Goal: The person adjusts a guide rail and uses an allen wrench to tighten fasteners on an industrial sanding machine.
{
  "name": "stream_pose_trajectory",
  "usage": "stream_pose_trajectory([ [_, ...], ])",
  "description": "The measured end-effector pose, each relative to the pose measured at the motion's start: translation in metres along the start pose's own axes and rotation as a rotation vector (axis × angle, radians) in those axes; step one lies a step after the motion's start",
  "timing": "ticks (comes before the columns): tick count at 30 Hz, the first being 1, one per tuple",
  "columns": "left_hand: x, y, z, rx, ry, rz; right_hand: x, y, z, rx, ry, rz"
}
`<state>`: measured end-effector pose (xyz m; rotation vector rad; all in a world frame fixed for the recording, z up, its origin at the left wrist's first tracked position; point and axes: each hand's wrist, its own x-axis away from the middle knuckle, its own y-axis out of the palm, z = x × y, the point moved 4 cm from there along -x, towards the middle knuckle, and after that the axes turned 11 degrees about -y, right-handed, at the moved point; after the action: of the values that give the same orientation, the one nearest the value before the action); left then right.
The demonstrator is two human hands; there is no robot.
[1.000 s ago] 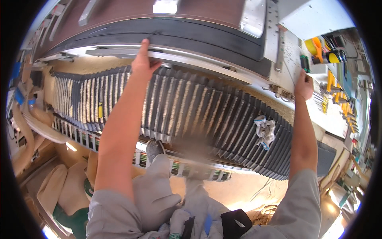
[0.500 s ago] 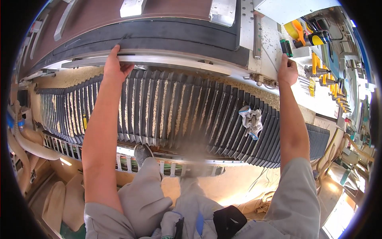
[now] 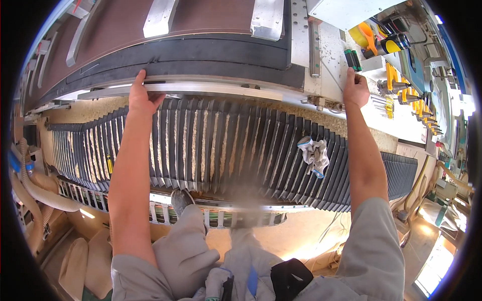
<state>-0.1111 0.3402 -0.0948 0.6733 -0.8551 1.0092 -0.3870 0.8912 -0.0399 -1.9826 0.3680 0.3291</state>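
Observation:
My left hand [image 3: 144, 95] is at the front edge of a long black machine bed [image 3: 201, 56]. Its index finger lies stretched on the black surface and its thumb stands apart, beside a metal rail [image 3: 216, 91] along the edge. My right hand [image 3: 356, 90] leans on the white machine top [image 3: 329, 75], index finger extended and the others loosely bent; no held thing shows. Just beyond that fingertip lie dark green-and-black cylinders [image 3: 353, 59]. Between my forearms, a grey-white work glove [image 3: 315, 155] lies on the pleated black bellows cover [image 3: 241, 145].
Sawdust and chips fill the bellows folds. A yellow-handled tool [image 3: 109, 164] lies by my left forearm. Yellow tool holders [image 3: 401, 90] and an orange-yellow scoop-like thing [image 3: 370, 39] stand at the right. Pale hoses [image 3: 47, 193] hang at the left. My shoe [image 3: 182, 200] is by the cable track.
The whole view has shifted a little, bringing the machine bed slightly lower and its right part leftward. Both hands keep about the same places on the machine.

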Motion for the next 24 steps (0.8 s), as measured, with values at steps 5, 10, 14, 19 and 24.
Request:
stream_pose_trajectory([
  [5, 0.009, 0.001, 0.0, -0.037, 0.035, 0.058, 0.001, -0.001, 0.003, -0.014, -0.016, -0.001],
  [10, 0.013, 0.001, -0.008, -0.041, 0.082, -0.035, 0.0, -0.004, -0.003, -0.015, -0.014, 0.007],
  [14, -0.005, -0.001, -0.013, -0.006, 0.071, -0.033, 0.001, -0.003, -0.001, -0.006, -0.008, -0.009],
  [19, 0.012, 0.004, -0.007, 0.007, 0.006, 0.024, 0.005, -0.004, -0.002, -0.012, -0.008, 0.001],
  [24, 0.008, 0.0, 0.002, -0.023, -0.021, 0.043, 0.002, -0.004, -0.003, -0.003, 0.005, -0.009],
])
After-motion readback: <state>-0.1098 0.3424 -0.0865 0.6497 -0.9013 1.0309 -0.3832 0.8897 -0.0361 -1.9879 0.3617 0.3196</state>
